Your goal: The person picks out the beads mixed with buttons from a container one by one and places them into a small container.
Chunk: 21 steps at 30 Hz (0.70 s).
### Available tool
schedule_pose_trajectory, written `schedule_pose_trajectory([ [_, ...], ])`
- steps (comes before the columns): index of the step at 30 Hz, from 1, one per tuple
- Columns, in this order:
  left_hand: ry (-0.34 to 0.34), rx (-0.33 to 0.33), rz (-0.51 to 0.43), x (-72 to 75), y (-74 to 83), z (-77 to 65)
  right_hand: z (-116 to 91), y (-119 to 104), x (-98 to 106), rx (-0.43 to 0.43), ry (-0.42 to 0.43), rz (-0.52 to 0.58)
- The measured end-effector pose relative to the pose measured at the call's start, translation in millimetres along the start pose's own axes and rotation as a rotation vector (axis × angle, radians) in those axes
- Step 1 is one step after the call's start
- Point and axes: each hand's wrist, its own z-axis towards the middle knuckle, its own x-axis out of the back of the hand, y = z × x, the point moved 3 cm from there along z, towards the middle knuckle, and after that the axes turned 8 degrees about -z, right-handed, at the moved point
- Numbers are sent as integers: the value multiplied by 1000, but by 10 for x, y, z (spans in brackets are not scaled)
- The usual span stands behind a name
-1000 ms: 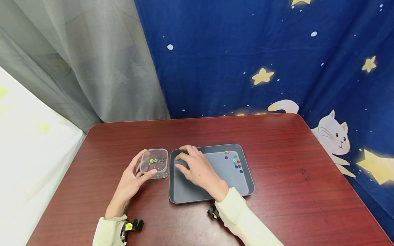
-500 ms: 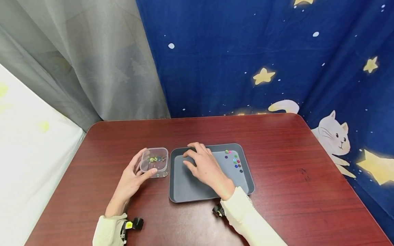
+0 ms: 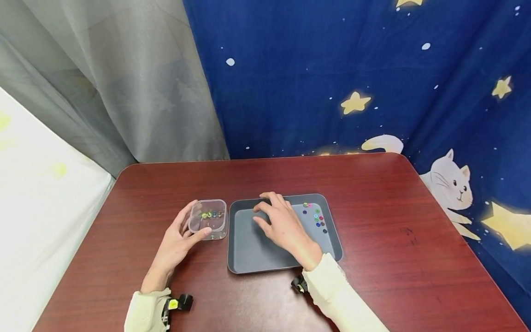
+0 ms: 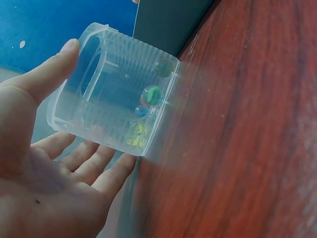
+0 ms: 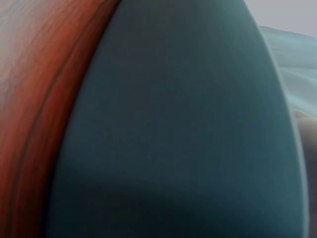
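My left hand holds a clear plastic box on the table, thumb on its near rim and fingers along its left side. Several glass marbles lie on the box's floor, some with green or yellow swirls. Just right of the box is a shallow grey tray. Over its middle hovers my right hand, fingers spread and loosely bent, with nothing visible between them. Small coloured round pieces are scattered along the tray's right side. In the right wrist view the tray's outer wall blocks most of the hand.
Both box and tray stand on a reddish-brown wooden table. A blue curtain with stars and a grey curtain hang behind it. White cloth lies beyond the left edge.
My right hand has moved to the right across the tray, from near its left rim toward the middle. The left hand and the box have stayed put.
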Motion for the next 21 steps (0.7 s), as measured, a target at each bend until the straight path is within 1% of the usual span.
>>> schedule_pose_trajectory([
  [5,2,3,-1,-12,-3,1,-37,51,33,-29,-6,11],
  [11,-2,-2,-2,-9,-2,3,-67,137,61,-67,-13,-7],
  [21,-3,-8,-19,-10,5,4,-86,255,137,-104,16,-51],
])
